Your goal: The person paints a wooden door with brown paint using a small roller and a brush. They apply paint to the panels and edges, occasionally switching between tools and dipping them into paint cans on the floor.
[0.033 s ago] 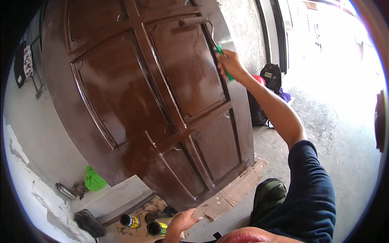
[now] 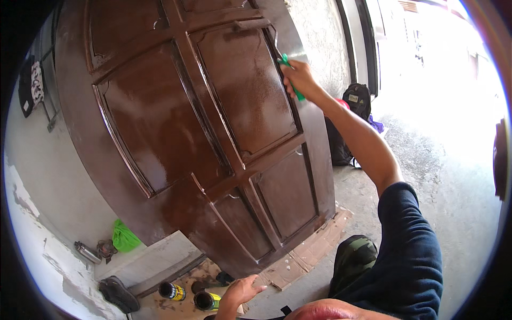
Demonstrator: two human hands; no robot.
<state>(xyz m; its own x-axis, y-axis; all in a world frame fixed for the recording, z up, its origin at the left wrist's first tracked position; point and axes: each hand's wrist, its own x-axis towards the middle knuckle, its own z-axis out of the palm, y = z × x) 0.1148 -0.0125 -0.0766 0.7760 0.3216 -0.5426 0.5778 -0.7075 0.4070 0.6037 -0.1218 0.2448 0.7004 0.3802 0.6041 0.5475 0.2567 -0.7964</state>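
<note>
My right hand (image 2: pixel 302 80) is closed around the green handle of a paint roller (image 2: pixel 284 61). The roller's brown sleeve (image 2: pixel 252 24) lies against the top of the upper right panel of a brown panelled door (image 2: pixel 213 184). Wet-looking gloss covers parts of the door's panels. Low in front of me, my left hand (image 2: pixel 243 291) hangs with its fingers stretched out and holds nothing. Close beside it stands an open can (image 2: pixel 207 301) with a yellow label, and a second similar can (image 2: pixel 172 291) is farther left.
Flattened cardboard (image 2: pixel 304 253) lies under the door's lower edge. A dark shoe (image 2: pixel 118 294), a metal flask (image 2: pixel 87 252) and a green bag (image 2: pixel 125 236) are at the lower left. Right of the door, a black backpack (image 2: pixel 357 101) rests among other bags.
My right hand and the roller have shifted slightly up and to the left along the panel. My left hand has stayed in nearly the same place.
</note>
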